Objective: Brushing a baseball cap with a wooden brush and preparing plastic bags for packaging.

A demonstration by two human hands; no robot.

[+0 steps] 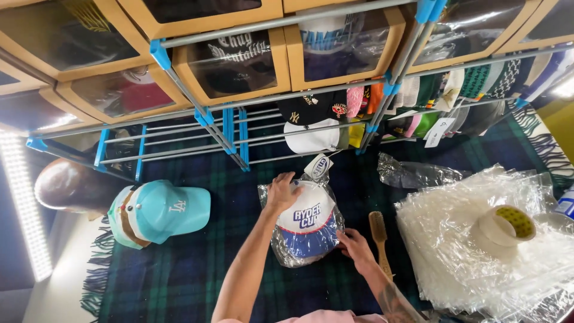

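Your left hand point(282, 192) is pressing flat, fingers spread, on the top of a white and blue cap point(306, 222) wrapped in a clear plastic bag point(287, 254), while your right hand point(355, 247) is pinching the bag's lower right edge. The cap is lying mid-blanket on the plaid blanket point(197, 269), a wooden brush point(379, 234) just beside it, a turquoise cap point(164, 209) toward the left edge, and a tape roll point(506, 225) resting on stacked plastic bags point(460, 251) near the right edge.

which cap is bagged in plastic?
The white-and-blue cap between both hands: left hand on its top edge, right hand at its lower right. It sits inside a clear plastic bag; the turquoise cap to its left lies bare on the plaid blanket.
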